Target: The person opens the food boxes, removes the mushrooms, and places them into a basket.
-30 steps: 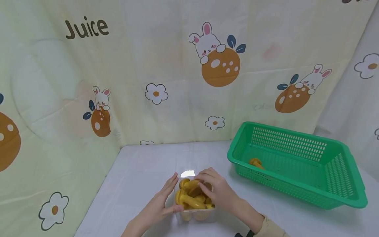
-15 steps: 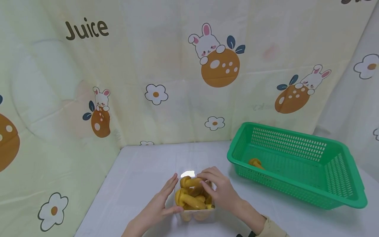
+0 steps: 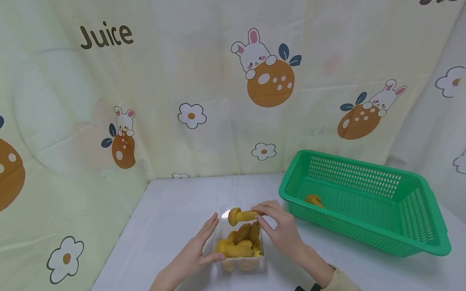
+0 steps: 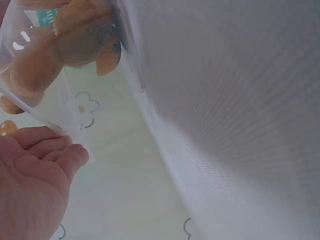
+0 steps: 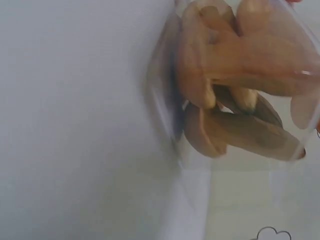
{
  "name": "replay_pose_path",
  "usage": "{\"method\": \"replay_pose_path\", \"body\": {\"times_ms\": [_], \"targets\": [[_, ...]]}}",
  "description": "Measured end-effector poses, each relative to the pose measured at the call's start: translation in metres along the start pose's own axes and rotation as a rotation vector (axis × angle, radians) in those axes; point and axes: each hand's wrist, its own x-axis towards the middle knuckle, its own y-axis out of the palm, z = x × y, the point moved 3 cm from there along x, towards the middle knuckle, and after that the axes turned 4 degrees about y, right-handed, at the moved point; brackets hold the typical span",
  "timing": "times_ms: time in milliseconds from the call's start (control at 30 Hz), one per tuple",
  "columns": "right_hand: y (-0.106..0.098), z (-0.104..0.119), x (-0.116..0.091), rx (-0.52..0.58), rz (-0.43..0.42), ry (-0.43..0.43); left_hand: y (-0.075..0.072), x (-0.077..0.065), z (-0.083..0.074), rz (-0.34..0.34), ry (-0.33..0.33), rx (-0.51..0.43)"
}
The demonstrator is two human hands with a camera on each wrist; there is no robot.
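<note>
Right hand pinches a yellow-brown, stout-stemmed mushroom by its stem end, between thumb and fingers; mushroom lies roughly level above the box's far part, cap pointing toward the left hand's side. Left hand spread wide, fingers extended along the near side of a clear, rectangular plastic box, thumb at its front rim; fingertips touch the wall. Box sits between the hands, holding a heap of similar yellow-brown mushrooms. Beige sleeve behind the right hand. Beyond and rightward of that hand: a green, perforated plastic basket, one yellow-brown mushroom inside, partly hidden by the rim. White tabletop beneath; past both hands, a pale cloth backdrop printed with rabbits, orange fruit, flowers, "Juice".
</note>
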Motion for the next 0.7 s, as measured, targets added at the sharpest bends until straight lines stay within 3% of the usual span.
{"method": "replay_pose_path", "body": {"times_ms": [200,500,700], "targets": [[-0.027,-0.009,0.010,-0.054,-0.147,0.052,0.000,0.000,0.000,-0.001,0.005,-0.004],[-0.090,-0.037,0.012,-0.073,-0.314,0.133,0.001,-0.001,0.000,0.001,0.011,-0.005],[-0.117,-0.053,0.002,-0.275,-0.349,0.213,-0.001,-0.002,0.000,-0.006,0.009,0.002]]}}
